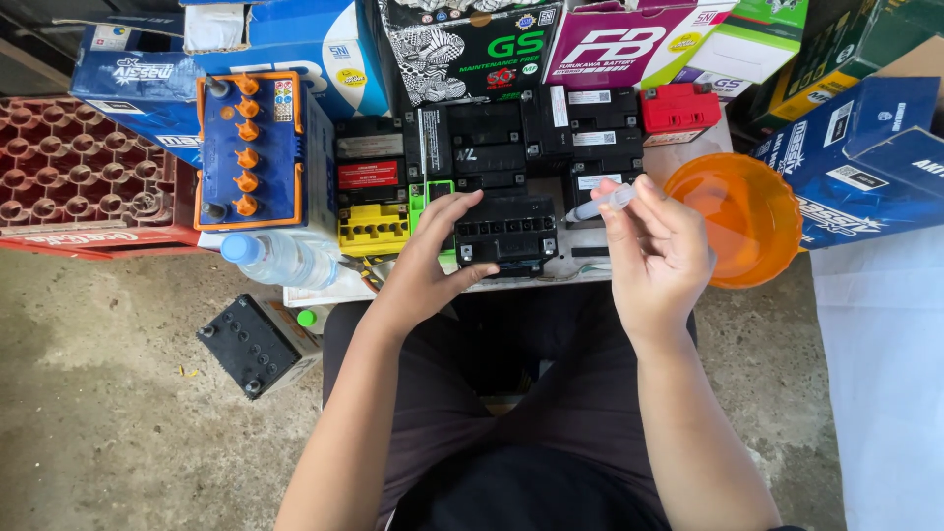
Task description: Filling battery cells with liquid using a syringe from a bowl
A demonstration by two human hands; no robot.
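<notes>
At frame centre, left hand (433,258) resting spread-fingered against small black battery (506,234), gripping nothing. Just right, right hand (654,251) pinched tight around a slim clear tube, possibly a syringe (602,205), tip over the battery. Orange bowl (747,218) at right.

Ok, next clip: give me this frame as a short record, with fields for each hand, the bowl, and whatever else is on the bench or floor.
left hand: steadies a small black battery on the bench
right hand: holds a small syringe above that battery
bowl: orange bowl, right of the right hand
bench: blue battery with orange caps, clear water bottle, more batteries
floor: black battery, tilted
</notes>
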